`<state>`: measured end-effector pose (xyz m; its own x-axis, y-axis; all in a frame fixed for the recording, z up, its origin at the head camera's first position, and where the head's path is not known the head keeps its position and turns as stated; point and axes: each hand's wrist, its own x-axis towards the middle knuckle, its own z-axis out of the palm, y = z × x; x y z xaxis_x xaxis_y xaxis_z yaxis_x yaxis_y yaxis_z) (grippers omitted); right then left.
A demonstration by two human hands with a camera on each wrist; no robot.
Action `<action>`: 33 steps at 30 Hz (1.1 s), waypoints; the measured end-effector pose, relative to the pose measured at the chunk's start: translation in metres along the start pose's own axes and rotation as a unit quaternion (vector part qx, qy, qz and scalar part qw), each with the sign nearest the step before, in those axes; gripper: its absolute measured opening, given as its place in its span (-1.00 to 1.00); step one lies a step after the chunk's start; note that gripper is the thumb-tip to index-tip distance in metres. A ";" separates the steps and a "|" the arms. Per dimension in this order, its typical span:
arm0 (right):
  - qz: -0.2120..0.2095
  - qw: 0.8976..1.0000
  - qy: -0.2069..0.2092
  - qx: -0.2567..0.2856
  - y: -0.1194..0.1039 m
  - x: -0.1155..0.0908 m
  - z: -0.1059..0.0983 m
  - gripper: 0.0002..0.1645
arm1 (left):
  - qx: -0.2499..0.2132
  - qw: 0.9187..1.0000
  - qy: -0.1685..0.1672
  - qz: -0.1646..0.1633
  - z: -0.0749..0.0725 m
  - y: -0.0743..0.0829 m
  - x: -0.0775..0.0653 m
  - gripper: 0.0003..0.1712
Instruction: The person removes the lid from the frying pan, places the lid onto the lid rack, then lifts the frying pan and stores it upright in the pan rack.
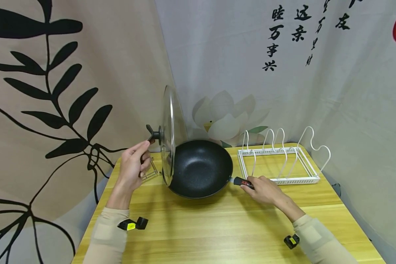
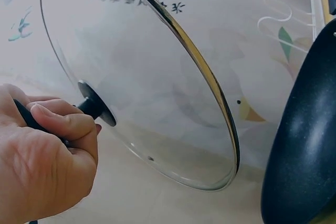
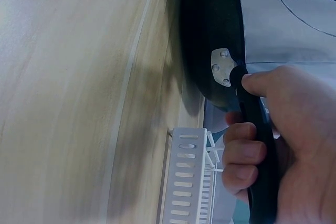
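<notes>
My left hand (image 1: 135,165) grips the black knob handle (image 2: 93,106) of a round glass lid (image 1: 168,135). The lid stands on edge, nearly vertical, at the left side of a black wok (image 1: 201,168), overlapping its rim in the head view. A metal band (image 2: 210,85) runs round the lid's edge. My right hand (image 1: 264,189) holds the wok by its black handle (image 3: 257,135), fingers wrapped round it and thumb on top near the riveted bracket (image 3: 223,67). The inside of the wok shows bare and dark.
A white rack (image 1: 280,179) with upright wire loops stands at the right back of the wooden table (image 1: 198,231). Behind the lid and left hand is a small metal wire stand (image 1: 151,170). Printed cloth (image 1: 231,55) hangs behind the table.
</notes>
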<state>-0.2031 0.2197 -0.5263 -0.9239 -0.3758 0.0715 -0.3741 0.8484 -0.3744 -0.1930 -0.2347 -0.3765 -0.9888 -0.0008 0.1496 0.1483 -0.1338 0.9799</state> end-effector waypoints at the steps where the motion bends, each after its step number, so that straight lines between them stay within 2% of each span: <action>1: 0.001 1.000 0.000 0.000 0.000 0.000 0.000 -0.61 | -0.004 1.000 0.002 0.000 0.000 0.001 0.000 -0.63; 8: 0.001 1.000 0.001 -0.003 0.000 0.001 0.001 -0.62 | -0.025 1.000 0.010 0.001 -0.005 0.006 -0.002 -0.66; 15: 0.002 1.000 0.004 -0.007 0.000 0.000 0.001 -0.62 | -0.047 0.999 0.015 0.018 -0.010 0.011 -0.003 -0.65; 27: -0.007 1.000 0.004 -0.009 0.000 0.000 0.000 -0.62 | -0.078 0.997 0.003 0.018 -0.018 0.013 -0.006 -0.63; 33: -0.001 1.000 -0.001 -0.011 0.000 0.000 0.001 -0.61 | -0.110 0.994 -0.007 0.023 -0.020 0.012 -0.007 -0.63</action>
<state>-0.2032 0.2190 -0.5268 -0.9230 -0.3781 0.0714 -0.3778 0.8555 -0.3541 -0.1843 -0.2559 -0.3680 -0.9803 0.0019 0.1975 0.1846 -0.3472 0.9194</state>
